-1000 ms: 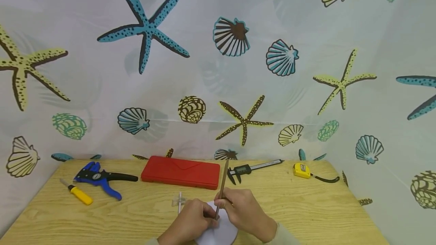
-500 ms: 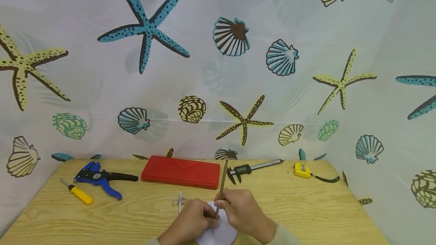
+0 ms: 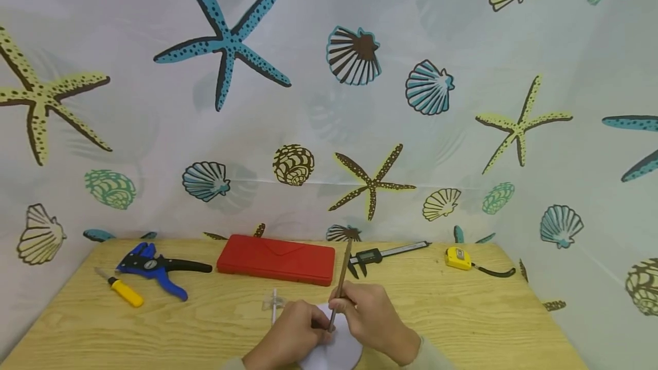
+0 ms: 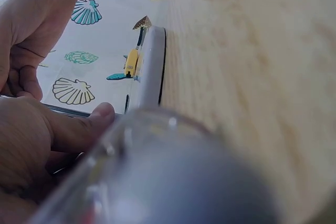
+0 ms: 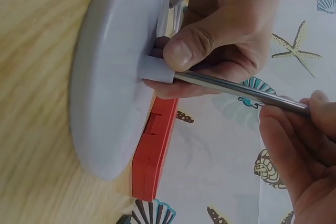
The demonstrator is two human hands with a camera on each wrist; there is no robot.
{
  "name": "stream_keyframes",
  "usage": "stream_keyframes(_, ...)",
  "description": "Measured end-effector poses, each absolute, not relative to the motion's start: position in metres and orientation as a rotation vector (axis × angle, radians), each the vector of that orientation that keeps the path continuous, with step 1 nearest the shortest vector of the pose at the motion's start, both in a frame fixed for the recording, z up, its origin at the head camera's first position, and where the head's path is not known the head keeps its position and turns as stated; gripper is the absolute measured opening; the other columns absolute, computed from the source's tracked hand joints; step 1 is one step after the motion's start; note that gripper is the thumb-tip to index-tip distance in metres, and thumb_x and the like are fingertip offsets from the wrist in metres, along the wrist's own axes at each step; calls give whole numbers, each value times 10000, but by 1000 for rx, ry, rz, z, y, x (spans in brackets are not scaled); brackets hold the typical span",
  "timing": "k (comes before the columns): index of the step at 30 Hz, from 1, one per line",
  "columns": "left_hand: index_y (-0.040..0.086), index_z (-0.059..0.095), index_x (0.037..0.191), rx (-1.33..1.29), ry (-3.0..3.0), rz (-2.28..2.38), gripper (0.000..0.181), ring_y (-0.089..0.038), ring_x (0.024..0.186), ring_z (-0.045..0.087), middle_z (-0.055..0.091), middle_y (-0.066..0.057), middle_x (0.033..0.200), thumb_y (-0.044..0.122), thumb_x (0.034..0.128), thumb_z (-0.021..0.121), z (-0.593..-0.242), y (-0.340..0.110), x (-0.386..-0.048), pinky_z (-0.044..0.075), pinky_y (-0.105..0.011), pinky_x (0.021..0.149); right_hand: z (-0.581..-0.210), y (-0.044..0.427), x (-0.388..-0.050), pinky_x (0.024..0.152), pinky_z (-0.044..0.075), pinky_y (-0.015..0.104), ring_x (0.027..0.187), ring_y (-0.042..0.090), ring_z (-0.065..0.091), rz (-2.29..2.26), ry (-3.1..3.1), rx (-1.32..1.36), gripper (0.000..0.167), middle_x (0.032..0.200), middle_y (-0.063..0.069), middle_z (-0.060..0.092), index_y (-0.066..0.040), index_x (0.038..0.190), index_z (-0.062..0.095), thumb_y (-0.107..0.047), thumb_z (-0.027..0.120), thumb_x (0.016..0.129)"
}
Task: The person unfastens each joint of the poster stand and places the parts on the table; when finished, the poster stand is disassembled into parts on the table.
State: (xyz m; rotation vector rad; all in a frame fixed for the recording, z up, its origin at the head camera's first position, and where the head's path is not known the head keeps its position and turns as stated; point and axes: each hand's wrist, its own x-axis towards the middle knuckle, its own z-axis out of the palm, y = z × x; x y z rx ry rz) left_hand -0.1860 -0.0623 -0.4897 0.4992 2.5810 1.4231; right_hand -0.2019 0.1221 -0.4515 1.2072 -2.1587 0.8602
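A round white base (image 3: pixel 339 356) stands on the table, with a short white socket (image 5: pixel 157 70) rising from its middle. A thin metal rod (image 5: pixel 231 87) meets the socket's open end and slants up to the right in the head view. With thumb and fingers, my left hand (image 3: pixel 293 333) pinches the socket right at the rod's lower end. Higher up, my right hand (image 3: pixel 372 318) grips the rod between thumb and fingers. How deep the rod sits inside the socket is hidden.
Behind my hands lie a red case (image 3: pixel 276 260) and a digital caliper (image 3: pixel 369 256). Blue wire strippers (image 3: pixel 154 264) and a yellow-handled screwdriver (image 3: pixel 127 292) are at left, a yellow tape measure (image 3: pixel 457 258) at right. A clear piece with a white stick (image 3: pixel 274 304) stands beside my left hand.
The head view has shifted slightly, and the rod's top leans a little further right. Both hands keep the same hold.
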Motion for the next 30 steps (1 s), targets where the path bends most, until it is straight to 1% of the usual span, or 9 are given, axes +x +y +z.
stream_keyframes(3, 83, 805, 801, 508, 2582, 1419, 57, -62, 733, 623, 757, 30, 734, 30, 779, 798, -489, -61, -186, 517, -253, 642, -452, 123, -202, 649, 523, 102, 683, -17, 657, 880, -2170, 1190, 70, 752, -29, 736, -109, 863, 671, -122, 739, 876)
stream_keyframes(7, 85, 805, 798, 509, 2586, 1409, 61, -63, 728, 616, 754, 32, 728, 28, 778, 797, -489, -61, -186, 507, -244, 641, -452, 123, -201, 640, 510, 84, 660, -31, 631, 851, -2125, 1227, 80, 746, -31, 723, -109, 869, 660, -155, 709, 913)
stream_keyframes(13, 86, 802, 799, 512, 2582, 1409, 64, -71, 737, 610, 748, 30, 734, 25, 780, 793, -489, -60, -186, 497, -241, 634, -452, 123, -200, 635, 504, 80, 676, -53, 620, 904, -2157, 1157, 77, 744, -40, 725, -117, 850, 667, -126, 741, 869)
stream_keyframes(17, 84, 800, 796, 492, 2586, 1404, 65, -77, 733, 601, 742, 32, 733, 21, 779, 791, -489, -59, -186, 486, -239, 624, -452, 122, -199, 630, 499, 76, 659, -49, 611, 857, -2131, 1174, 85, 740, -45, 715, -120, 853, 658, -161, 715, 901)
stream_keyframes(19, 79, 800, 798, 485, 2579, 1404, 63, -79, 729, 600, 742, 32, 731, 20, 779, 790, -489, -59, -186, 486, -240, 621, -453, 122, -198, 624, 497, 77, 646, -39, 608, 836, -2110, 1186, 86, 734, -41, 709, -115, 853, 656, -156, 713, 903)
stream_keyframes(24, 81, 798, 801, 493, 2570, 1395, 63, -83, 732, 598, 738, 37, 729, 21, 784, 786, -489, -60, -186, 481, -241, 631, -453, 121, -199, 616, 497, 81, 639, -34, 625, 885, -2133, 1128, 89, 728, -35, 724, -112, 836, 664, -116, 751, 852)
stream_keyframes(30, 82, 798, 798, 524, 2588, 1398, 63, -69, 722, 599, 739, 36, 729, 23, 778, 789, -489, -60, -186, 483, -236, 628, -453, 120, -198, 618, 500, 82, 639, -28, 626, 848, -2112, 1147, 101, 737, -35, 720, -114, 845, 662, -177, 706, 911)
